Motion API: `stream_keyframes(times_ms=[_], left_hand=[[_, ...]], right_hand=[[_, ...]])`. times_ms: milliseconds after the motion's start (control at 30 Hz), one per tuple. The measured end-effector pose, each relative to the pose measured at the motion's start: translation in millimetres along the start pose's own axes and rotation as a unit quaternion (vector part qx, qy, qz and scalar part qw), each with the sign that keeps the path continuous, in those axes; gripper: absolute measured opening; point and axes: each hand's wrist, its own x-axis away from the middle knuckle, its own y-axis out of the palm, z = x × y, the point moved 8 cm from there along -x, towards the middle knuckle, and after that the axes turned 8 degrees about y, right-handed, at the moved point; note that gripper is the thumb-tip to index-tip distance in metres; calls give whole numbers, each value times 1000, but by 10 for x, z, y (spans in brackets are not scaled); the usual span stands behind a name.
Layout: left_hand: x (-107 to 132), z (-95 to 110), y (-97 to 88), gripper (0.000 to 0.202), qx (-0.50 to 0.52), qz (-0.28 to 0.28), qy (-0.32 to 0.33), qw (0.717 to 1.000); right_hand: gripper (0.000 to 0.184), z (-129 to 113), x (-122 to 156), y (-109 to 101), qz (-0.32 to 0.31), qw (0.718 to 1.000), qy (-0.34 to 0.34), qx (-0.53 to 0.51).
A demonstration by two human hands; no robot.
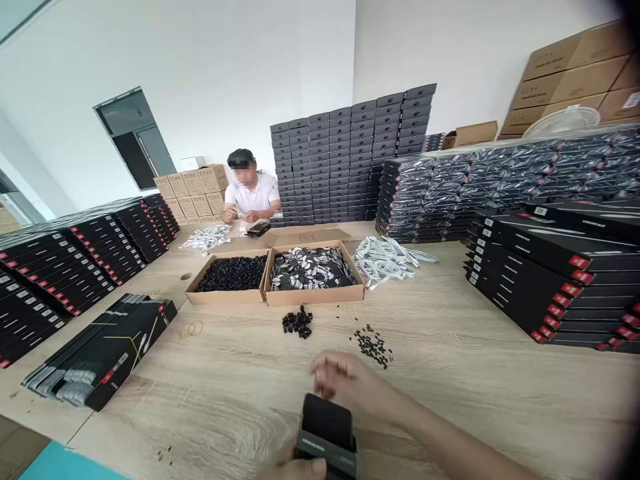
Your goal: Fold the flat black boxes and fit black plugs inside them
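Note:
My left hand (299,469) is closed around a slim black box (327,445) at the bottom middle, its thumb across the front. The box stands tilted up, its top flap (327,419) raised. Just above and behind the flap is my right hand (343,380), slightly blurred, with its fingers curled in and pointing left. Whatever they hold, if anything, is too small or hidden to make out. Beyond it lie a scatter of tiny black pieces (374,347) and a heap of small black parts (297,323).
Two open cartons hold black parts (231,273) and black-and-white pieces (310,267). White cables (387,259) lie right of them. Flat black boxes (110,347) lie left; stacked black boxes (540,267) stand right. Across the table (225,373) sits another person (253,193).

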Motion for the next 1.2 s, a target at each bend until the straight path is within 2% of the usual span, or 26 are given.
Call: stream_keyframes(times_ms=[67,133,200,300,433,533,700,800,900,967,1067,1200], left_hand=[[-3,-43,-269,44,33,108,36,993],[32,-46,-477,38,71,185,54,979],[56,-9,-529,43,130,200,33,971],[81,222,-441,62,210,181,5,961],[-22,677,-316,69,221,149,22,964],[-260,802,-333,65,183,144,22,972],[-600,601,-441,58,197,159,3,967],[-614,579,-477,57,183,136,51,972],[-556,619,-476,53,174,91,88,977],[-537,602,-496,51,184,79,78,977],[-577,539,-569,46,195,92,58,975],[-695,399,-622,42,234,103,19,967]], right_hand=[[31,110,-250,-219,125,991,25,41],[24,193,-464,-362,213,973,54,66],[17,233,-611,-409,270,957,71,81],[10,236,-705,-343,302,948,66,80],[8,221,-704,-263,292,955,30,32],[14,191,-711,-337,268,963,6,-30],[33,-15,-640,-681,229,967,-27,-111],[39,-221,-486,-819,205,967,-40,-143],[32,-469,-340,-726,125,974,-61,-177],[27,-603,-271,-597,80,980,-73,-167],[23,-601,-274,-462,91,988,-49,-113],[21,-347,-448,-403,142,988,-12,-67]])
